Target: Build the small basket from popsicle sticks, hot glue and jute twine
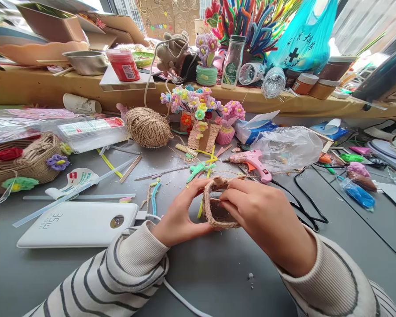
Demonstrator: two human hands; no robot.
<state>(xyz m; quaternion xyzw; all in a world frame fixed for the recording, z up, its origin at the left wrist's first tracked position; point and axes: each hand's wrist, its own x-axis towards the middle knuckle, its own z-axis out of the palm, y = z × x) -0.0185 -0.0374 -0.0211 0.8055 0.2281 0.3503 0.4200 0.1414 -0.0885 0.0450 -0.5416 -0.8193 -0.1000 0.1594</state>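
Note:
Between my hands is a small twine-wrapped box (208, 207), tipped so its open end faces me. My left hand (181, 211) grips it from the left, thumb below and fingers above. On the other side, my right hand (260, 211) has its fingers bent over the rim, the fingertips at the opening; whether they pinch something small there is hidden. Just beyond the box lie a green pipe-cleaner piece (198, 169) and a pink hot glue gun (251, 162). A ball of jute twine (148, 127) sits farther back.
A white power bank (82, 224) with a cable lies at left, clear glue sticks (75, 193) beside it. Pipe-cleaner flowers (194, 103) stand at the back. The glue gun's black cord (303, 207) loops at right. A crowded shelf (119, 94) runs behind.

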